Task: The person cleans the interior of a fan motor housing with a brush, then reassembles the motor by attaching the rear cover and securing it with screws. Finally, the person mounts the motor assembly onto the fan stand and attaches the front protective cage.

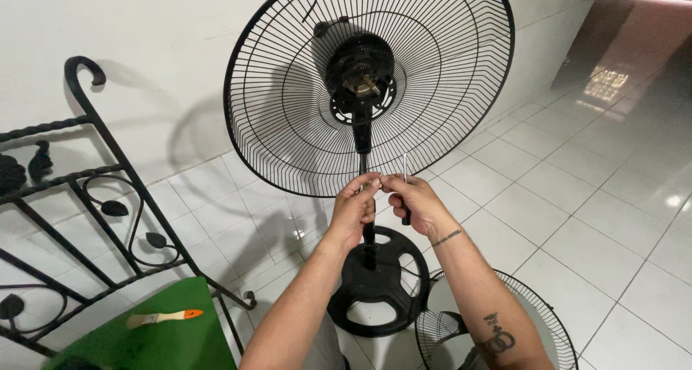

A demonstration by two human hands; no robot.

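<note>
Both forearms enter from the bottom edge, and between them lies what sits closest: a detached front grille (504, 327) flat on the white tiled floor (591, 219), partly hidden by the right forearm. To the left, a green surface (158, 337) carries a small paintbrush (164, 317) with a pale handle and orange tip. A black wrought-iron frame (79, 197) stands behind it.

Left hand (355, 210) and right hand (414, 201) meet fingertip to fingertip at the lower rim of the rear grille (288, 89), just in front of the stand pole (364, 154). Each is pinched on something very small at the rim; what it is cannot be told. The right hand also grips a screwdriver (405, 190), shaft pointing up, dark handle below the palm. Motor hub (359, 71) is exposed, no blade fitted. Round black base (378, 280) rests on the tiles.

Judgement: the small part is best kept pinched directly over the rim, with the left hand steadying the wire grille so it does not flex, and the tool tucked clear of the spokes.

No packages, labels or signs are visible anywhere in view.
</note>
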